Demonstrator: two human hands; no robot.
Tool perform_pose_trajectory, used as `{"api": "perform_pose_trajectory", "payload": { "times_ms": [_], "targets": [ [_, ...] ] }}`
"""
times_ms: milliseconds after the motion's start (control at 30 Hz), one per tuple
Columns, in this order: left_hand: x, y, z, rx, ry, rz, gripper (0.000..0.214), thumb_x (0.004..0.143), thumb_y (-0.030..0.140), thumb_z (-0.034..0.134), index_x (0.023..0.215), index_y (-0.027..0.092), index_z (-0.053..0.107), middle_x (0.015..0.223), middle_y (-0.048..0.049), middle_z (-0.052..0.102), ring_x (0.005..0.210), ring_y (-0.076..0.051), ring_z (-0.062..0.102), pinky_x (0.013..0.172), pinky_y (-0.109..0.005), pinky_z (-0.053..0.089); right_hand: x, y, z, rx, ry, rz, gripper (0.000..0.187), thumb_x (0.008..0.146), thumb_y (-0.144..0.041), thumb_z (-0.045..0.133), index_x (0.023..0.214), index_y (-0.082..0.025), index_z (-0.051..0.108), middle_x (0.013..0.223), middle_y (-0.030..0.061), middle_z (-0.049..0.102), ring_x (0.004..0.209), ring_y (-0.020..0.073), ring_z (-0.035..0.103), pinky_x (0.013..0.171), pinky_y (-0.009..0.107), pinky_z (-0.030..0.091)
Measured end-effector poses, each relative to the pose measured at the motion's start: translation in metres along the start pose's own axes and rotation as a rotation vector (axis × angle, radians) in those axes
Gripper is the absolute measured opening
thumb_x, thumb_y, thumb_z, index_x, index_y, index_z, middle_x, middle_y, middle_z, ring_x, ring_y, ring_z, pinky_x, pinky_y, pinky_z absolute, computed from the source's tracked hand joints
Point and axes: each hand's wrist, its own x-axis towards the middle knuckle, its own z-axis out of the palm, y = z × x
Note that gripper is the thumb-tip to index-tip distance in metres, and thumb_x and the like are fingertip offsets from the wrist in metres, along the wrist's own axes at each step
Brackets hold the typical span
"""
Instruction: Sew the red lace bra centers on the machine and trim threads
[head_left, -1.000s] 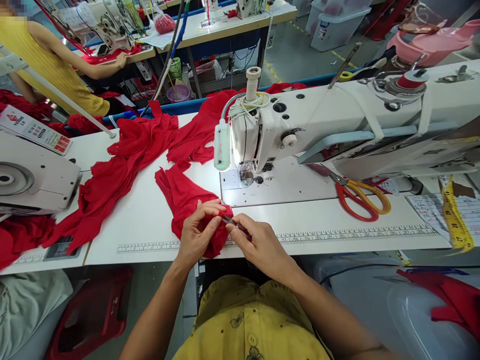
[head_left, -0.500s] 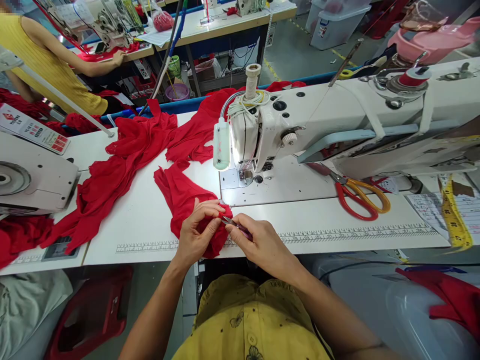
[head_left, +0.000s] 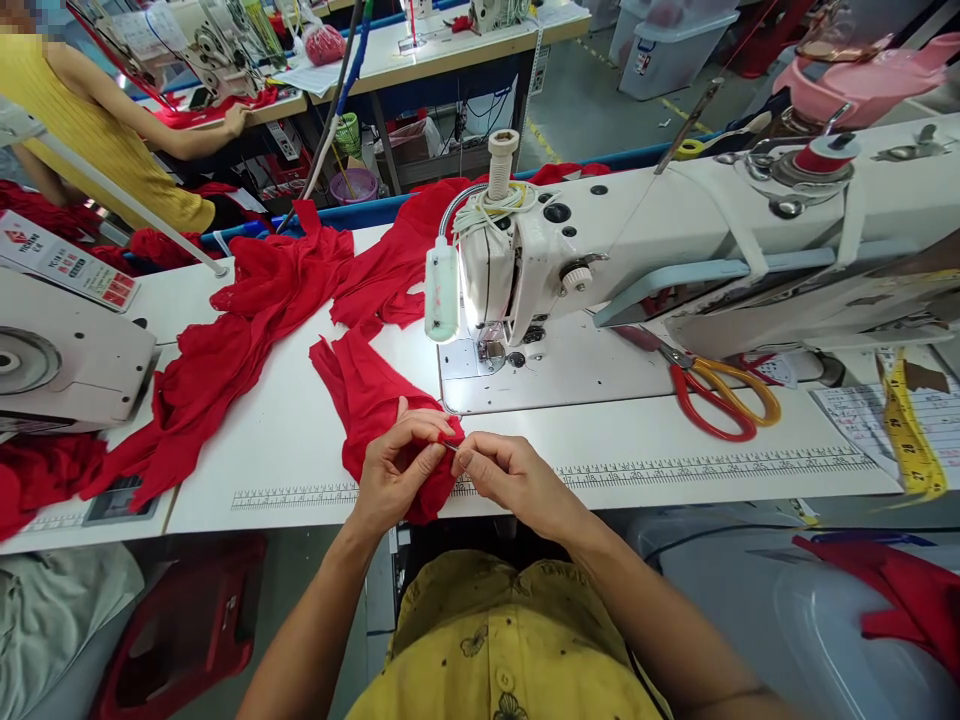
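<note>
Red fabric (head_left: 375,375) lies bunched on the white table in front of me, its near end hanging at the table's edge. My left hand (head_left: 397,460) is closed, pinching a fold of this fabric between thumb and fingers. Close against it, my right hand (head_left: 510,475) is closed around small thread snips (head_left: 451,446). Only the metal tip of the snips shows, touching the pinched fabric; the handle is hidden by my fingers. Just beyond my hands stands a white sewing machine (head_left: 517,260) with its lamp lit.
Scissors (head_left: 716,395) with red and orange handles lie to the right, near a yellow tape measure (head_left: 909,430). More red fabric (head_left: 247,320) spreads to the left, beside another machine (head_left: 67,350). A co-worker in a yellow top (head_left: 112,130) is at the back left.
The snips' blades and handle showed more clearly before; now my right fingers cover most of them. Both hands have shifted only slightly, with the fabric edge still pinched.
</note>
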Motion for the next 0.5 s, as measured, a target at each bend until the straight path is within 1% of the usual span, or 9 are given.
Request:
{"api": "perform_pose_trajectory", "payload": {
  "times_ms": [67,200,233,367,433,500],
  "targets": [
    [0.0002,0.0008,0.0005,0.024,0.004,0.022,0.009,0.093,0.023,0.064,0.085,0.024,0.066,0.095,-0.003,0.072,0.104,-0.024,0.067,0.119,-0.051,0.027,-0.0014,0.0005,0.0022,-0.026,0.038,-0.007,0.036,0.098,-0.049,0.051,0.08,-0.019,0.057,0.061,-0.0063,0.038,0.055,0.0097,0.032,0.053,0.025,0.028],
    [0.0,-0.0008,0.0021,0.074,0.032,0.059,0.008,0.093,0.024,0.065,0.085,0.024,0.066,0.094,-0.0027,0.072,0.1,-0.023,0.068,0.121,-0.053,0.023,-0.0038,0.0013,0.0069,-0.191,0.166,-0.04,0.035,0.098,-0.044,0.053,0.073,-0.02,0.051,0.065,-0.0049,0.043,0.06,0.0102,0.035,0.056,0.025,0.028],
    [-0.0001,-0.0018,0.0024,0.079,0.03,0.072,0.007,0.092,0.024,0.065,0.085,0.024,0.066,0.094,-0.0026,0.072,0.1,-0.023,0.068,0.121,-0.053,0.023,-0.0037,0.0016,0.0074,-0.191,0.169,-0.043,0.035,0.098,-0.044,0.053,0.072,-0.02,0.051,0.065,-0.0049,0.043,0.06,0.0102,0.036,0.056,0.025,0.029],
    [0.0,-0.0065,0.0024,0.067,-0.001,0.13,0.006,0.093,0.02,0.064,0.087,0.023,0.065,0.094,-0.0014,0.071,0.098,-0.022,0.068,0.122,-0.056,0.021,-0.0021,0.0035,0.0069,-0.078,0.106,-0.024,0.037,0.097,-0.045,0.052,0.07,-0.02,0.048,0.063,-0.0056,0.04,0.058,0.01,0.034,0.055,0.025,0.029],
    [0.0001,-0.0079,0.002,0.056,-0.009,0.142,0.006,0.092,0.018,0.064,0.088,0.023,0.065,0.094,-0.0009,0.071,0.098,-0.021,0.068,0.122,-0.056,0.019,-0.0015,0.0049,0.0067,-0.095,0.121,-0.035,0.037,0.097,-0.045,0.054,0.07,-0.02,0.048,0.063,-0.0058,0.039,0.058,0.0098,0.034,0.054,0.025,0.028],
    [0.0,-0.0084,0.0017,0.057,-0.011,0.145,0.006,0.092,0.018,0.064,0.089,0.023,0.065,0.094,-0.001,0.07,0.098,-0.021,0.068,0.123,-0.056,0.018,-0.0012,0.0063,0.0068,-0.163,0.164,-0.055,0.035,0.097,-0.043,0.055,0.071,-0.02,0.048,0.064,-0.0059,0.04,0.059,0.0098,0.033,0.054,0.025,0.027]
  ]
}}
